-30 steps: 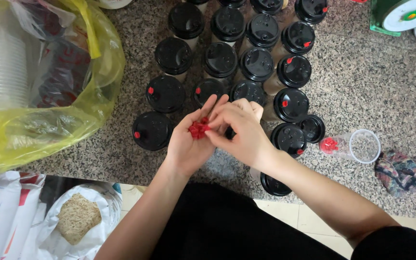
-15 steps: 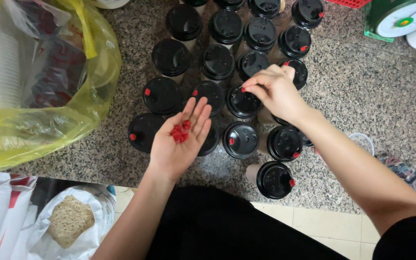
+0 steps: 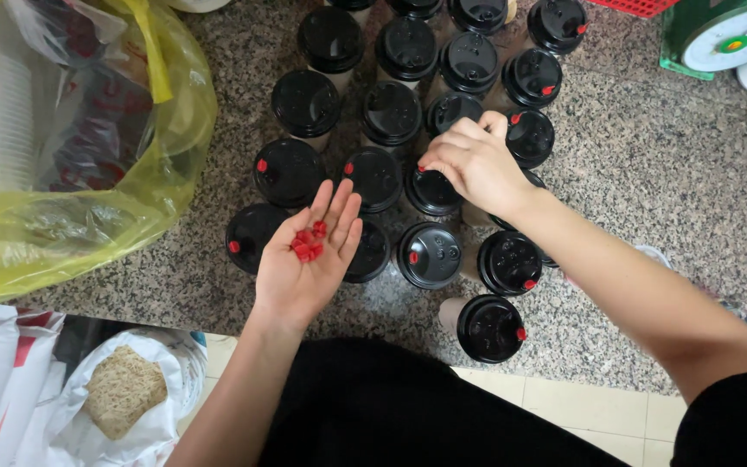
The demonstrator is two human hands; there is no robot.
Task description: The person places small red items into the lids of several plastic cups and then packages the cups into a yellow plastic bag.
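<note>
Resting on the spread left grip (image 3: 304, 259), red plugs (image 3: 308, 245); right grip (image 3: 470, 164) pinches one.

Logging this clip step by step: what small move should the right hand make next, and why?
Probably press down: the right hand has its fingertips on a black plastic cup lid, apparently seating a small red plug. The open left hand holds more small red plastic plugs, and several lids show no plug yet.
</note>
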